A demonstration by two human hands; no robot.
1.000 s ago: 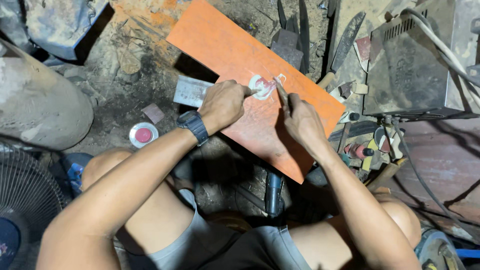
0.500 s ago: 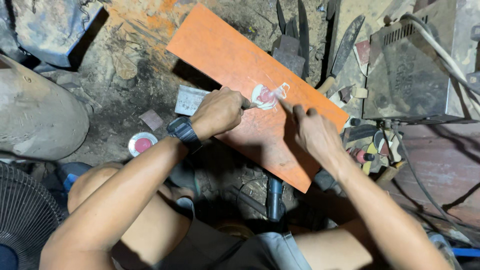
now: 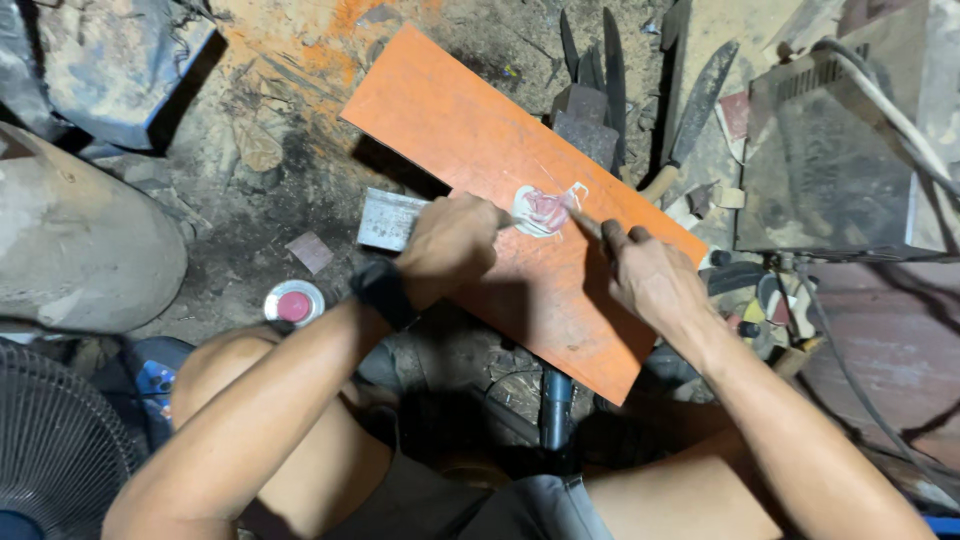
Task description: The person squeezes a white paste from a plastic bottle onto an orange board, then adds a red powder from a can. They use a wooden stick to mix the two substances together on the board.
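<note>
Two hands work one pink-white blob [image 3: 545, 210] on the board [image 3: 450, 120]: left hand [image 3: 450, 245] fisted round a stick, right hand [image 3: 645, 275] pinching another. Blob sits at the left hand's two o'clock, streaky — mixing looks only partway done.

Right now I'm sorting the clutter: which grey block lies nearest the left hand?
The pale grey rectangular block beside the left hand, at the orange board's edge. The darker block lies beyond the board.
</note>
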